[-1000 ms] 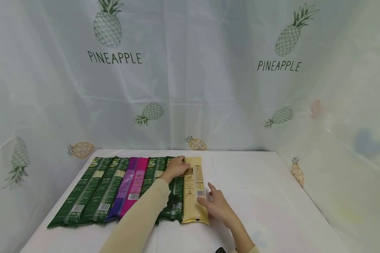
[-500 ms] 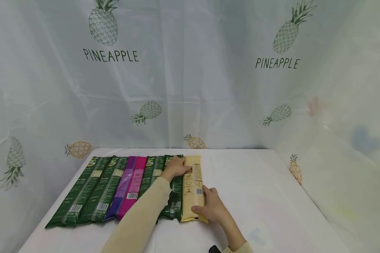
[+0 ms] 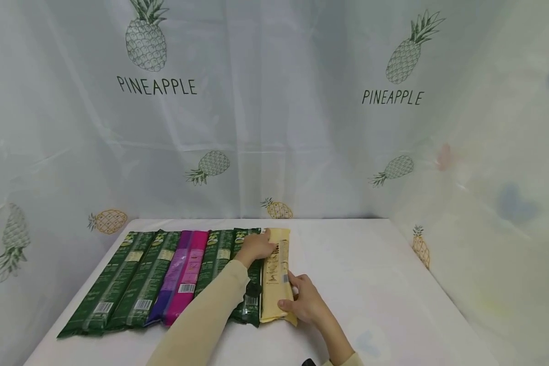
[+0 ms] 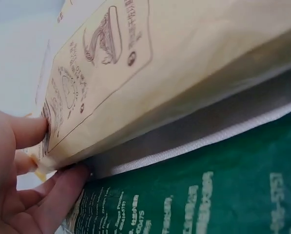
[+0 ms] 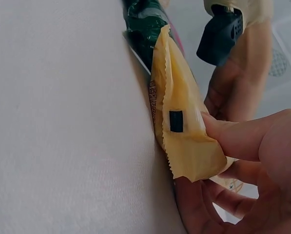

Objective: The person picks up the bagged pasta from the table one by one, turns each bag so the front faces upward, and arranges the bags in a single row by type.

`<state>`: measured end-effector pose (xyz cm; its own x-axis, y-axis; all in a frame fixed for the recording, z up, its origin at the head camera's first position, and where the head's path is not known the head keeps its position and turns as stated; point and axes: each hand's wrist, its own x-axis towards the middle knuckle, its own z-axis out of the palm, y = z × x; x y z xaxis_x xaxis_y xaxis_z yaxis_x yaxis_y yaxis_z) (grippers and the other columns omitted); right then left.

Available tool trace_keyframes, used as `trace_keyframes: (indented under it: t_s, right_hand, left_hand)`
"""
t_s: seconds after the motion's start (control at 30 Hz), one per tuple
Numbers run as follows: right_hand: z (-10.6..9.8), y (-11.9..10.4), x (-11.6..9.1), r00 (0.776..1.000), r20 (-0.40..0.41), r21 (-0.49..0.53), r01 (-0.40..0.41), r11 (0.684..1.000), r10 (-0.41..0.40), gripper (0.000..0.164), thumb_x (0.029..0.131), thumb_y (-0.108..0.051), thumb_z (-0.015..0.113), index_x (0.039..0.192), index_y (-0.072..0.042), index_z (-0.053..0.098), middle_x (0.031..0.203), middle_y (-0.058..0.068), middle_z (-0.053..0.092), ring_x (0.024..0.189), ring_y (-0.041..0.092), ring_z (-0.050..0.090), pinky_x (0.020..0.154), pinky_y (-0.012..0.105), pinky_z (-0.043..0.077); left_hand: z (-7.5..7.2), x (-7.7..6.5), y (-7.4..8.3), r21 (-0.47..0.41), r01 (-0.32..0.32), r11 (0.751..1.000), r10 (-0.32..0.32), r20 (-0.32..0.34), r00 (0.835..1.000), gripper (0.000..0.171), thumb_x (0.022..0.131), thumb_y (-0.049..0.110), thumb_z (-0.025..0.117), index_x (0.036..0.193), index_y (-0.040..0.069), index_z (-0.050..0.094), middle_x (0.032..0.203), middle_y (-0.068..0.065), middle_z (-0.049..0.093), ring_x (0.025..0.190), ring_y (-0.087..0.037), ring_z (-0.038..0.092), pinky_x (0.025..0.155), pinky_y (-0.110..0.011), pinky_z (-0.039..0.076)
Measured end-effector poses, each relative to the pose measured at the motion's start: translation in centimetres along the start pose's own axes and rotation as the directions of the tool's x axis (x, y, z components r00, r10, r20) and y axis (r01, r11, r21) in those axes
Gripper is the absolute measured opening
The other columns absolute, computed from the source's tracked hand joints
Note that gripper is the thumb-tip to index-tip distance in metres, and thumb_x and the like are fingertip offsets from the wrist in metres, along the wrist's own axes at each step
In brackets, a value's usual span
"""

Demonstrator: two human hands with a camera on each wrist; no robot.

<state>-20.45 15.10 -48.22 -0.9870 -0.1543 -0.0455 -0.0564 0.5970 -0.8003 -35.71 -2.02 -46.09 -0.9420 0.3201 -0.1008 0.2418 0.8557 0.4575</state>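
A long yellow noodle packet (image 3: 274, 292) lies at the right end of a row of packets, its right edge tipped up a little. My left hand (image 3: 255, 247) grips its far end, thumb on the printed face; in the left wrist view the fingers (image 4: 67, 187) reach under its side, touching the green packet (image 4: 223, 180) beside it. My right hand (image 3: 307, 300) holds the near right edge, thumb on top. Beneath the crimped end, the right wrist view shows the fingers (image 5: 199, 204) curled under the yellow packet (image 5: 194, 151). A narrow gap separates yellow and green packets.
To the left lie more green packets (image 3: 112, 284) and a purple-and-pink packet (image 3: 183, 277), side by side. A white-covered table (image 3: 361, 284) extends to the right. Curtains printed with pineapples (image 3: 302, 127) enclose the back and sides.
My right hand has come in from the right and taken hold of the yellow packet's near edge. That packet has tilted, right side rising. My left hand has stayed at the far end.
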Motion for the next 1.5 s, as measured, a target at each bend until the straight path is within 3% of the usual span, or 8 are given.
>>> trace_keyframes:
  t_s: [0.2,0.43,0.7,0.87,1.03,1.17,1.3,1.5]
  right_hand:
    - [0.1,0.1,0.0,1.0,0.0,0.03,-0.022,0.999,0.022,0.089,0.088,-0.013,0.088,0.163,-0.001,0.04,0.127,0.018,0.052,0.094,0.021,0.062,0.073,0.031,0.053]
    - [-0.4,-0.2,-0.2,0.999,0.014,0.095,-0.037,0.995,0.035,0.087,0.089,-0.008,0.086,0.164,-0.007,0.041,0.131,0.021,0.055,0.098,0.023,0.066,0.075,0.034,0.058]
    - [-1.4,-0.7,-1.3,0.997,0.071,0.264,-0.04,0.964,0.022,0.085,0.094,-0.001,0.077,0.167,-0.014,0.036,0.143,0.027,0.057,0.1,0.024,0.068,0.077,0.037,0.059]
    - [-1.6,-1.3,-1.7,0.997,0.083,0.36,-0.034,0.932,0.004,0.085,0.098,0.001,0.07,0.17,-0.019,0.03,0.146,0.026,0.051,0.101,0.024,0.067,0.079,0.038,0.06]
    - [-1.2,-1.9,-1.9,0.997,0.078,0.436,-0.035,0.899,0.001,0.092,0.099,-0.002,0.072,0.172,-0.021,0.02,0.151,0.027,0.041,0.092,0.022,0.07,0.076,0.036,0.06]
    - [-0.8,-2.3,-2.2,0.999,0.043,0.411,-0.013,0.912,-0.005,0.103,0.093,-0.009,0.082,0.172,-0.017,0.018,0.15,0.025,0.043,0.087,0.021,0.072,0.072,0.034,0.059]
    - [-0.6,-2.4,-2.5,1.0,0.007,0.388,0.001,0.922,-0.003,0.105,0.09,-0.009,0.085,0.172,-0.016,0.019,0.15,0.024,0.045,0.085,0.021,0.071,0.069,0.035,0.06]
    - [-0.5,-2.3,-2.8,1.0,0.001,0.521,-0.013,0.853,0.015,0.099,0.093,-0.004,0.081,0.172,-0.022,0.023,0.152,0.025,0.042,0.094,0.025,0.069,0.078,0.035,0.062]
  left_hand:
    - [0.3,-0.4,-1.1,-0.204,-0.039,0.978,0.044,0.02,0.999,0.078,0.109,0.039,0.058,0.17,0.005,0.022,0.164,-0.022,0.043,0.146,-0.044,0.047,0.115,-0.058,0.043]
    - [0.8,-0.8,-1.6,-0.505,-0.046,0.862,0.027,-0.044,0.999,0.078,0.107,0.025,0.065,0.17,0.008,0.023,0.161,-0.025,0.044,0.108,-0.034,0.067,0.099,-0.054,0.053]
    - [0.0,-1.7,-0.7,-0.619,-0.016,0.785,-0.049,-0.087,0.995,0.077,0.107,0.024,0.065,0.171,0.015,0.023,0.163,-0.022,0.044,0.117,-0.034,0.065,0.096,-0.05,0.055]
    - [-1.4,-2.5,0.1,-0.676,-0.028,0.737,-0.062,-0.109,0.992,0.079,0.107,0.022,0.066,0.171,0.016,0.021,0.151,-0.022,0.054,0.093,-0.026,0.067,0.077,-0.04,0.055]
    - [-2.6,-3.0,0.6,-0.667,-0.059,0.742,-0.062,-0.156,0.986,0.079,0.106,0.021,0.067,0.171,0.015,0.023,0.121,-0.015,0.062,0.081,-0.017,0.057,0.074,-0.035,0.048]
    - [-3.1,-3.4,1.0,-0.672,-0.077,0.736,-0.048,-0.165,0.985,0.078,0.106,0.018,0.067,0.17,0.013,0.023,0.101,-0.009,0.053,0.073,-0.018,0.046,0.069,-0.034,0.044]
    - [-3.3,-3.5,1.1,-0.682,-0.093,0.725,-0.035,-0.171,0.985,0.078,0.106,0.018,0.068,0.17,0.013,0.025,0.101,-0.007,0.049,0.073,-0.016,0.047,0.068,-0.034,0.046]
    - [-3.5,-3.7,1.2,-0.697,-0.135,0.704,-0.004,-0.195,0.981,0.079,0.105,0.022,0.071,0.17,0.013,0.027,0.113,-0.009,0.051,0.083,-0.018,0.057,0.084,-0.053,0.056]
